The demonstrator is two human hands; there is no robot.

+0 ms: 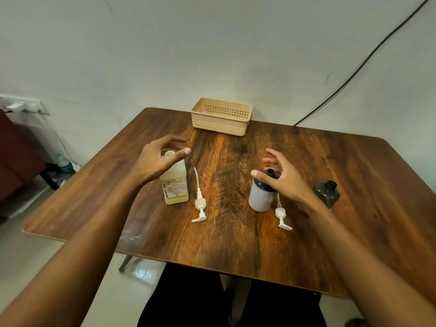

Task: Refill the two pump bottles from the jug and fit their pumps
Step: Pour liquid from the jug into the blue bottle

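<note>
A pale jug (175, 185) with a little yellowish liquid stands on the wooden table (236, 232), left of centre. My left hand (157, 159) hovers over its top with fingers spread, holding nothing. A white bottle with a dark shoulder and open neck (260, 195) stands right of centre. My right hand (283, 179) hovers around its neck, fingers spread, and a grip cannot be made out. A dark bottle (328, 193) with a black neck stands further right. Two white pumps lie flat: one (200, 201) beside the jug, one (281, 214) beside the white bottle.
A beige perforated basket (221, 116) sits at the table's far edge against the wall. A black cable (354, 74) runs down the wall to the table's back right. A water bottle (63, 162) stands on the floor at left, beside a dark red seat.
</note>
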